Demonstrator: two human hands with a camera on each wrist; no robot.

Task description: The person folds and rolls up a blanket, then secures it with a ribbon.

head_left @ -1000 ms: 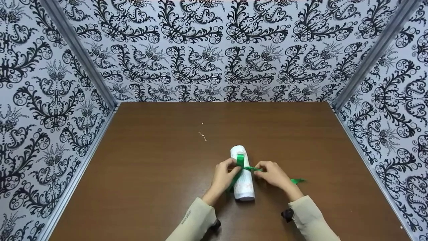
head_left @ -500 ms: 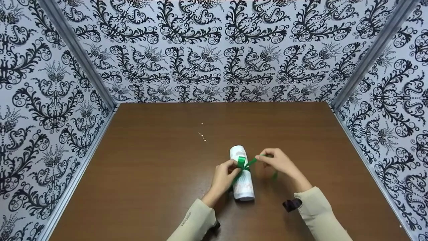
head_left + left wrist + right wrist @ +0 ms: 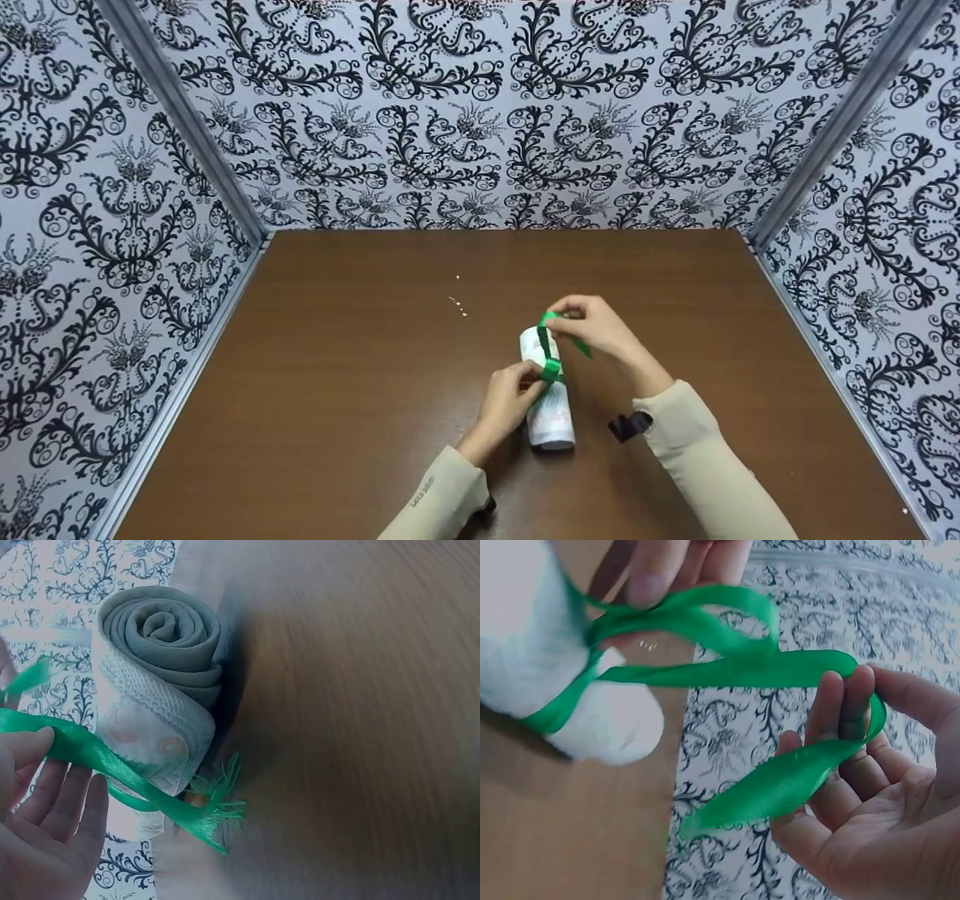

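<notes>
A white rolled-up cloth (image 3: 553, 426) with faint printing lies lengthwise on the table. Its spiral end shows in the left wrist view, greyish inside with a textured outer face (image 3: 142, 701). Green satin ribbon (image 3: 562, 701) is wrapped around the roll's middle. My left hand (image 3: 508, 397) pinches a ribbon loop just over the roll; a frayed tail (image 3: 191, 819) hangs from it. Beyond the roll's far end, my right hand (image 3: 600, 326) pinches the other ribbon length (image 3: 735, 671) between thumb and fingers, its free end (image 3: 772, 784) dangling. The knot area is partly hidden by the left fingers.
The brown wooden table (image 3: 337, 360) is bordered by walls with black scroll patterns (image 3: 480, 135). Small white specks (image 3: 457, 306) lie on the tabletop beyond the roll, to the left.
The right hand has moved from beside the roll up and away to its far end, drawing the ribbon along. The left hand stays nearly in place, its loop now tipped lower.
</notes>
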